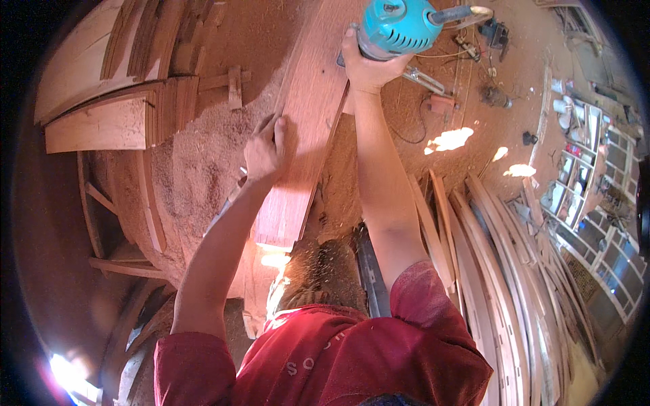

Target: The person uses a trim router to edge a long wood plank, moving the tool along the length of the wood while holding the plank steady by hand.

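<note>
A long reddish wooden board [305,128] runs away from me across a bench covered in sawdust. My left hand [265,150] presses flat on the board's left edge, fingers apart. My right hand [365,64] grips a teal handheld power tool [396,26] that sits on the board's far right side. Its cable trails off to the upper right.
Sawdust [196,155] lies heaped left of the board. Curved wooden pieces [115,88] are stacked at upper left. Long bent strips [501,257] lean at the right. Small tools and a cord [440,101] lie on the dusty floor beyond. Shelves [575,162] stand at far right.
</note>
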`<state>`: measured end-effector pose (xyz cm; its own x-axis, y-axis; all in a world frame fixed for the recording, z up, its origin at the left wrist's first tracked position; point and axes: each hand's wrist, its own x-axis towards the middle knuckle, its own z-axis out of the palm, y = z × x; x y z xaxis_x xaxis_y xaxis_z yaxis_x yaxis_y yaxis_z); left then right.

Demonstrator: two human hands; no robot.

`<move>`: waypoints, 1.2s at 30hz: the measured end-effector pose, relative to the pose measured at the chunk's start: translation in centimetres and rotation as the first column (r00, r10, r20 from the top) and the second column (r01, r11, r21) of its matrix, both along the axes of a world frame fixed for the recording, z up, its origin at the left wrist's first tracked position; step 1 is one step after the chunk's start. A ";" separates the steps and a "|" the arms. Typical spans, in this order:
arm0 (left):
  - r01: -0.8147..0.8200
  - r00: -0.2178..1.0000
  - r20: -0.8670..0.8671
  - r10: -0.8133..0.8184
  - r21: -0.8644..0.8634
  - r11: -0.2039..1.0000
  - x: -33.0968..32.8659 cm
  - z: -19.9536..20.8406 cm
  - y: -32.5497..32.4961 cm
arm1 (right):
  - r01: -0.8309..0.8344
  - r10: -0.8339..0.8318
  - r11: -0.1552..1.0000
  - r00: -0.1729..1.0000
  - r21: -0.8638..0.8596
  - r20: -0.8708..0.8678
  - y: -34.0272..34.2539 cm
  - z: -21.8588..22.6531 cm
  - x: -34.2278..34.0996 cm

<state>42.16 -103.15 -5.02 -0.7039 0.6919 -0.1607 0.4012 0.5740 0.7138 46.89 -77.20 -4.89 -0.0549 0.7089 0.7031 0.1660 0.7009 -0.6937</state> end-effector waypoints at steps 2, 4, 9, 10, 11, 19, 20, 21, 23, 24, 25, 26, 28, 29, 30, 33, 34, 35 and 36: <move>0.002 1.000 -0.014 -0.002 -0.008 1.000 0.0 0.0 -0.1 | -0.009 0.009 1.000 1.000 -0.004 -0.008 1.4 0.3 -0.8; 0.020 1.000 -0.007 -0.020 0.003 1.000 -0.1 0.4 0.0 | -0.039 0.037 0.998 0.998 -0.052 -0.046 2.7 -0.1 -1.3; 0.033 0.998 0.046 -0.034 0.018 0.999 -0.4 1.0 0.3 | -0.059 0.059 0.998 0.996 -0.006 -0.071 6.2 0.5 -3.0; 0.039 0.998 0.046 -0.039 0.014 0.999 -0.4 0.8 0.2 | -0.049 0.049 0.999 0.997 -0.004 -0.057 6.9 0.6 -3.3; 0.045 0.998 0.046 -0.045 0.010 0.999 -0.3 0.6 0.2 | -0.038 0.038 0.999 0.998 -0.001 -0.042 7.6 0.8 -3.6; 0.051 0.994 0.099 -0.056 0.051 0.997 -0.5 1.1 0.7 | -0.062 0.061 0.998 0.995 -0.009 -0.076 13.3 0.4 -5.7; 0.051 0.990 0.126 -0.055 0.034 0.998 -0.5 1.2 0.7 | -0.062 0.061 0.998 0.996 0.001 -0.072 13.9 0.5 -5.9; 0.053 0.991 0.120 -0.055 0.026 0.998 -0.5 1.2 0.6 | -0.058 0.059 0.998 0.996 0.018 -0.069 14.5 0.5 -6.1; 0.054 0.993 0.107 -0.055 0.010 0.998 -0.4 1.0 0.5 | -0.051 0.055 0.997 0.996 0.052 -0.064 15.5 0.6 -6.9; 0.048 0.991 0.122 -0.048 0.007 0.999 -0.5 1.2 0.7 | -0.057 0.057 0.998 0.990 0.007 -0.126 16.3 0.4 -7.3; 0.041 0.990 0.136 -0.041 0.004 0.999 -0.5 1.4 0.9 | -0.066 0.058 0.997 0.981 -0.038 -0.187 17.0 0.3 -7.9; 0.033 0.988 0.150 -0.033 0.001 0.999 -0.5 1.6 1.0 | -0.062 0.049 0.997 0.978 -0.055 -0.204 17.7 0.1 -8.1; 0.021 0.986 0.162 -0.022 0.003 1.000 -0.5 1.5 0.8 | -0.051 0.039 0.997 0.980 -0.059 -0.198 19.2 0.3 -8.8; 0.011 0.986 0.167 -0.012 0.004 1.000 -0.5 1.5 0.9 | -0.043 0.034 0.998 0.984 -0.047 -0.175 20.2 0.6 -9.2; 0.013 0.988 0.157 -0.012 -0.010 1.000 -0.5 1.6 0.9 | -0.047 0.038 0.998 0.985 -0.046 -0.169 20.7 1.0 -9.5; 0.014 0.992 0.128 -0.011 -0.029 0.999 -0.4 1.8 0.8 | -0.062 0.055 0.997 0.985 -0.040 -0.164 22.7 1.8 -10.7; 0.016 0.991 0.135 -0.011 -0.041 0.999 -0.4 1.9 0.8 | -0.068 0.061 0.997 0.984 -0.034 -0.166 23.6 1.8 -11.0; 0.019 0.990 0.142 -0.011 -0.053 0.998 -0.5 2.1 0.9 | -0.074 0.068 0.997 0.983 -0.028 -0.168 24.5 1.8 -11.3; 0.018 0.988 0.151 -0.008 -0.068 0.998 -0.4 2.1 0.8 | -0.043 0.042 0.999 0.987 -0.001 -0.158 25.4 1.8 -11.7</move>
<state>41.76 -102.30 -2.92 -0.6590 0.6844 -0.3119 0.2997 0.6193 0.7257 35.21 -51.79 -3.13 0.0264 0.7112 0.7025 0.0242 0.7020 -0.7117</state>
